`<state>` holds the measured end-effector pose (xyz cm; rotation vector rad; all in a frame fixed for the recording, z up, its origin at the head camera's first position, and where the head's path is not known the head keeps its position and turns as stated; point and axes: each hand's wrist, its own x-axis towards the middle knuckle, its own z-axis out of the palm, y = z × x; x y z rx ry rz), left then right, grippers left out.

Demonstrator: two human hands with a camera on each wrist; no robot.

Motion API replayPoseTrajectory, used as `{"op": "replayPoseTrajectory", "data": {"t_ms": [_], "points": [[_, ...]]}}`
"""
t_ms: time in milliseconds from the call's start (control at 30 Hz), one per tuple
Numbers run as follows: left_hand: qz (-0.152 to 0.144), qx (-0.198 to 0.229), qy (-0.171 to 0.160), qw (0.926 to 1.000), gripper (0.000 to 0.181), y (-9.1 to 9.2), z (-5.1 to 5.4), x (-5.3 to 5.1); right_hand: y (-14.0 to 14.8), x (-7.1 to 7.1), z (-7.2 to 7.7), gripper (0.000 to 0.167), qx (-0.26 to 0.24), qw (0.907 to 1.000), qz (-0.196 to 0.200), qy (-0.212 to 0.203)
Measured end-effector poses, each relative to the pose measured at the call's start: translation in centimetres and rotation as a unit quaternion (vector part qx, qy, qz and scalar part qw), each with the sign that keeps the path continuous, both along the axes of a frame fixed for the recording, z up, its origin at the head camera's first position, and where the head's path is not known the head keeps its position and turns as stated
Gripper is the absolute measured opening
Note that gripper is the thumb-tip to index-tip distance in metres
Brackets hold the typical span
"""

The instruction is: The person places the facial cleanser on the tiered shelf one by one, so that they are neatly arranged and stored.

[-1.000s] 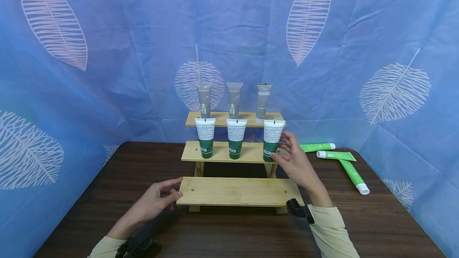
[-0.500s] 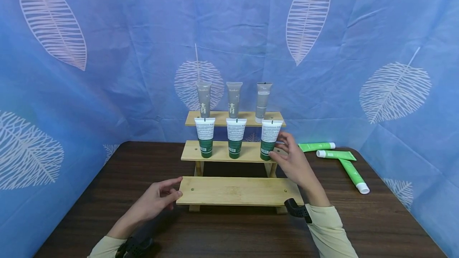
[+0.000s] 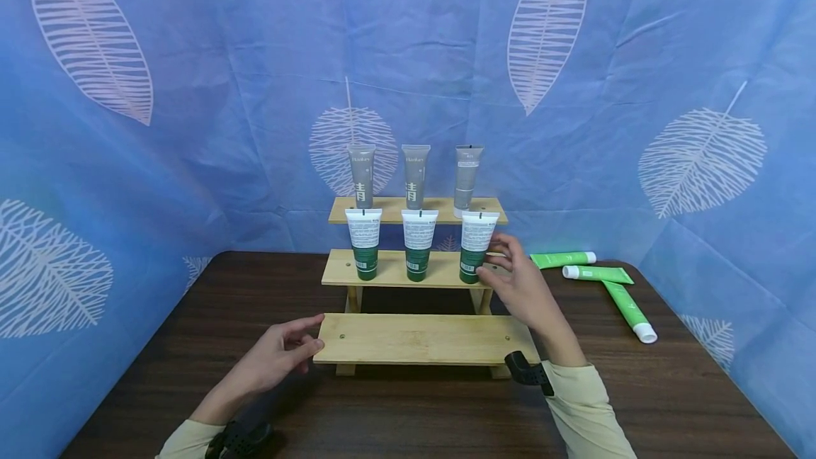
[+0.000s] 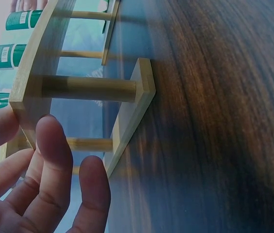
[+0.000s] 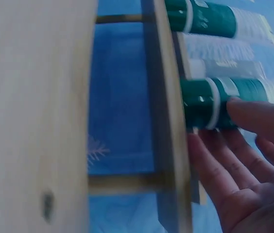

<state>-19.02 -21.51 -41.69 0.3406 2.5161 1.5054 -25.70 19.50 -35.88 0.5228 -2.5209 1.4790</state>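
Note:
A three-tier wooden display stand stands on the dark table. My left hand holds the left end of its lowest shelf, thumb and index finger at the corners; the left wrist view shows the other fingers curled beside the edge. On the middle shelf, my right hand holds the rightmost green-and-white squeeze tube near its base. In the right wrist view the thumb lies on that tube, with fingers on the other side. Two matching tubes, left and middle, stand upright beside it.
Three grey tubes, left, middle and right, stand on the top shelf. Several bright green tubes lie on the table at the right. A blue leaf-patterned cloth hangs behind the table.
My right hand has shifted the rightmost green-and-white tube slightly left along the middle shelf, closer to the middle tube. My left hand has stayed on the stand.

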Motion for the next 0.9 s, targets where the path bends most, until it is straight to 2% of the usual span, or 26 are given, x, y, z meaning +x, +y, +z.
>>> {"op": "replayPoseTrajectory", "data": {"t_ms": [200,367,500,667,767,900], "points": [[-0.007,-0.001,0.006,1.0000,0.062,-0.1,0.0,0.0,1.9,0.3,0.9,0.055,0.016,0.9992,-0.037,-0.008],[-0.007,-0.001,0.007,0.9999,0.062,-0.1,0.0,-0.1,4.1,0.8,1.3,0.054,0.044,0.9962,-0.074,0.017],[-0.006,-0.002,0.006,1.0000,0.062,-0.1,-0.1,-0.1,6.2,0.9,1.1,0.055,0.051,0.9926,-0.101,0.044],[0.000,-0.006,0.000,1.0000,0.061,-0.1,-0.2,-0.1,9.5,1.0,0.5,0.058,0.053,0.9865,-0.147,0.050],[0.006,-0.009,-0.003,0.9999,0.061,0.0,-0.1,-0.1,11.8,1.3,0.1,0.059,0.037,0.9823,-0.179,0.043],[0.010,-0.011,-0.004,0.9999,0.061,0.0,-0.2,-0.1,14.5,1.8,-0.4,0.058,-0.020,0.9764,-0.214,0.018]]}}
